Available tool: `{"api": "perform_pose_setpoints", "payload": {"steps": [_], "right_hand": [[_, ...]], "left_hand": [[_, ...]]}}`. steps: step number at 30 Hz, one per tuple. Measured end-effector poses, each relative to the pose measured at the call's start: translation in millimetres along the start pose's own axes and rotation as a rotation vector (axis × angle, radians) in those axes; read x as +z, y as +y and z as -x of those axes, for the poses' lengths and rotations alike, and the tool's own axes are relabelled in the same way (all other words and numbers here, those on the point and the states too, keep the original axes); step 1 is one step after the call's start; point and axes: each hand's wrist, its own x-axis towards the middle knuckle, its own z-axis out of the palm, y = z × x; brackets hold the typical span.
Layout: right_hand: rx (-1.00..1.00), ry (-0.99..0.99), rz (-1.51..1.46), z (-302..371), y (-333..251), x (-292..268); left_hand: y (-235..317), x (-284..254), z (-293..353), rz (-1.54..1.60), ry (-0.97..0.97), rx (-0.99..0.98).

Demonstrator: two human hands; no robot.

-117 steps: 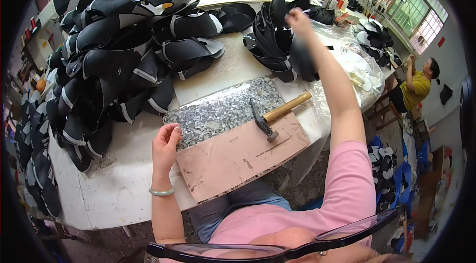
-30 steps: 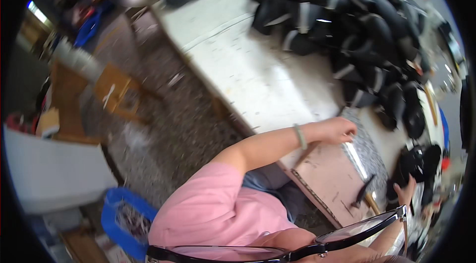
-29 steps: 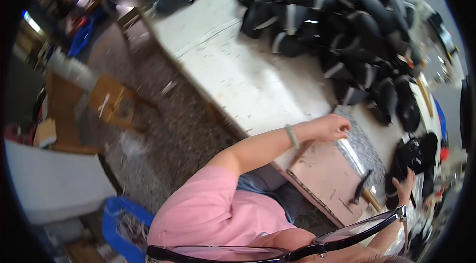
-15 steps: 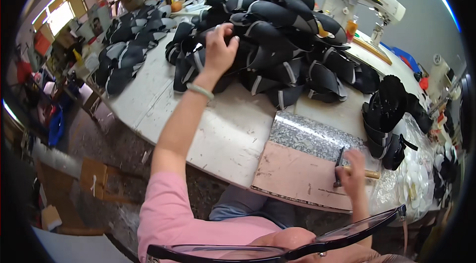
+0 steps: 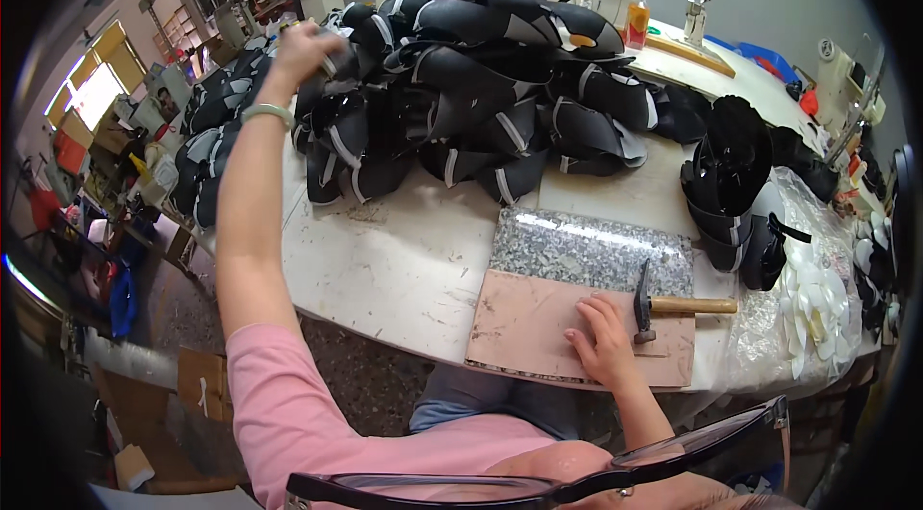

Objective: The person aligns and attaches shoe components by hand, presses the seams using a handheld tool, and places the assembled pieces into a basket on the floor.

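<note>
Right hand (image 5: 606, 348) rests on scuffed pink board (image 5: 527, 318), grip apart; left hand (image 5: 304, 56) at curved black pieces (image 5: 473, 79), grip: cannot tell.

At twelve o'clock from the centre of our view we see a heap of black pieces (image 5: 481, 87) edged with pale grey strips. Toward four we have a slab (image 5: 567, 255) speckled grey, black and white, a dusty-pink board (image 5: 529, 318) with dark marks, and a hammer (image 5: 687, 304) with a dark head and tan handle. We find a pale green bangle (image 5: 269, 110) at ten, a pink sleeve (image 5: 279, 380) near eight, blue jeans (image 5: 490, 399) at six and an orange-red bottle (image 5: 637, 22) toward one.
</note>
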Motion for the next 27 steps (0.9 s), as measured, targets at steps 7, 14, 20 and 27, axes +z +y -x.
{"api": "perform_pose_setpoints", "payload": {"steps": [7, 14, 20, 27], "right_hand": [[0.012, 0.065, -0.07, 2, -3, 9], [-0.094, 0.156, -0.39, -44, -86, 11], [0.128, -0.03, -0.663, -34, -75, 16], [0.245, -0.05, -0.888, -11, -76, 20]], "left_hand": [[91, -61, 79, 1.121, 0.282, -0.096], [123, 79, 321, 1.332, 0.007, -0.215], [149, 103, 389, 1.76, -0.491, -0.602], [139, 103, 403, 1.58, -0.547, -0.535]]}}
